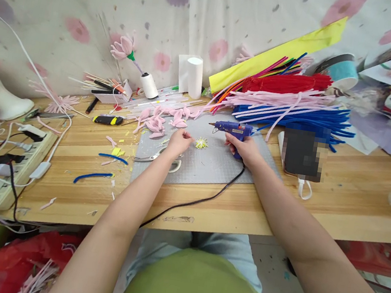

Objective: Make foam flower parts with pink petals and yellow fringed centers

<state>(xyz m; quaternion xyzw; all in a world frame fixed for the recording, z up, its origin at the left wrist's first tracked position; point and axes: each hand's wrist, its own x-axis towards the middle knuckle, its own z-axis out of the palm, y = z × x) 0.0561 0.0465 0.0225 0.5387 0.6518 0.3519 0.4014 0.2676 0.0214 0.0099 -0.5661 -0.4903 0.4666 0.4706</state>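
Observation:
My right hand is wrapped round the handle of a blue hot glue gun, whose nozzle points left over the grey cutting mat. Left of it, my left hand is closed in a pinch. A small spiky yellow-and-white flower centre shows right at its fingertips, apparently held by a thin stem. Under my left wrist lies a pair of scissors, partly hidden. Several pink pipe-cleaner petals are heaped behind my left hand.
The glue gun's black cord runs over the table's front edge. Pink, red and blue pipe-cleaner bundles lie at the back right, near a phone. At left are a utility knife, blue offcuts and a power strip.

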